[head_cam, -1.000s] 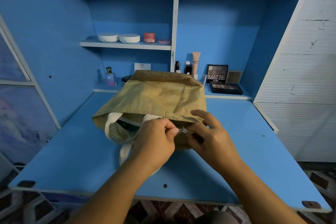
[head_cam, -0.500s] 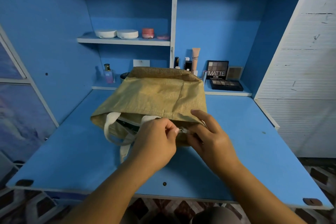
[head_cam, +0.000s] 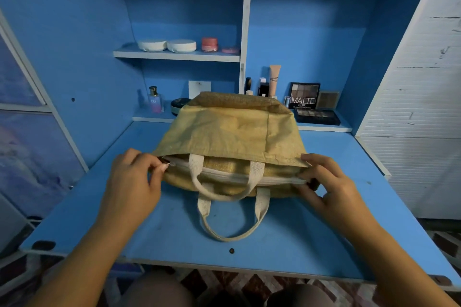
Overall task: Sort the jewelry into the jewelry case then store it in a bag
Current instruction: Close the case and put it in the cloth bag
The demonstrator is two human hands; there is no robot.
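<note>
While left hand (head_cam: 132,177) pinches its zipper (head_cam: 229,174), the crinkled bag (head_cam: 232,132) sags.

**Dim, blue-cast indoor light; wide-angle warp**

Soft light from above and in front, no glare. Faint shadows lie under the bag (head_cam: 232,132) and its handles on the desk (head_cam: 294,247). The shelf (head_cam: 174,56) recesses are darker. Centre sharp, but corners and bottom floor strip are smeared. Straight edges bow near the frame sides. Colours muted.

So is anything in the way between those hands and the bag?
Nothing visible. The left hand pinches the zip at the left end of the bag, the right hand grips its right end; the handles lie loose between them.
</note>
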